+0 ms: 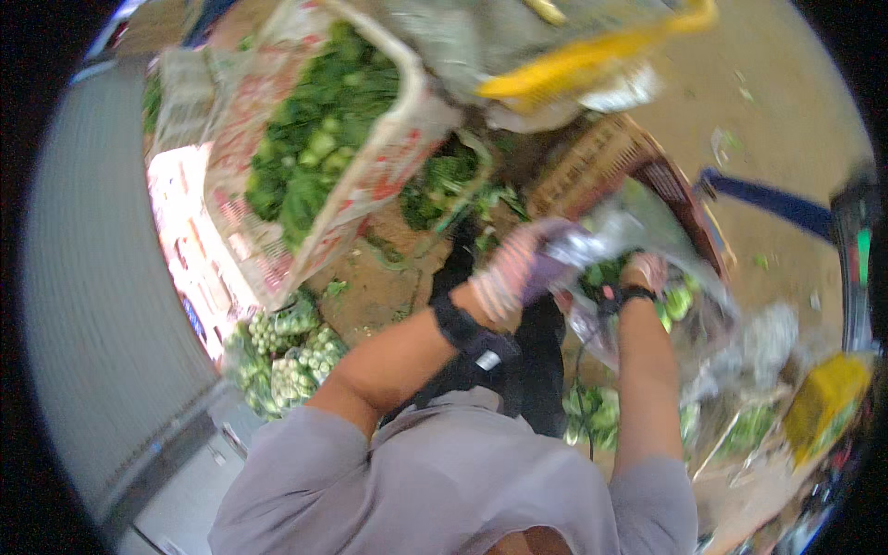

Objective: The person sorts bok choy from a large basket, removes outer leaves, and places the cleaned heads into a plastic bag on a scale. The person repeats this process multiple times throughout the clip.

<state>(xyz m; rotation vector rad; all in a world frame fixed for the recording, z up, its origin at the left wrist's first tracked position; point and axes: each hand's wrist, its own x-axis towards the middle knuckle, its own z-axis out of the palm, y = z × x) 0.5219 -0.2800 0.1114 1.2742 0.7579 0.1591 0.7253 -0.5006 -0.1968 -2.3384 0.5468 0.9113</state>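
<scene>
My left hand point(510, 267), in a pale striped glove, grips the gathered edge of a clear plastic bag point(701, 312). The bag sits open inside a brown plastic basket point(669, 173). Down in the bag's mouth is my right hand point(646, 269), with a dark band at its wrist. It is among leafy green vegetables point(678, 302) with pale stalks. Blur and the bag hide its fingers, so I cannot tell whether it holds any of them. Both hands are in front of my dark trousers.
A white crate point(409, 132) with red markings holds leafy greens point(326, 139) at the left. Bagged greens point(288, 361) lie below it. A yellow-rimmed container point(576, 69) stands ahead. A blue bar point(770, 201) is at right, with a yellow crate point(829, 406) lower right.
</scene>
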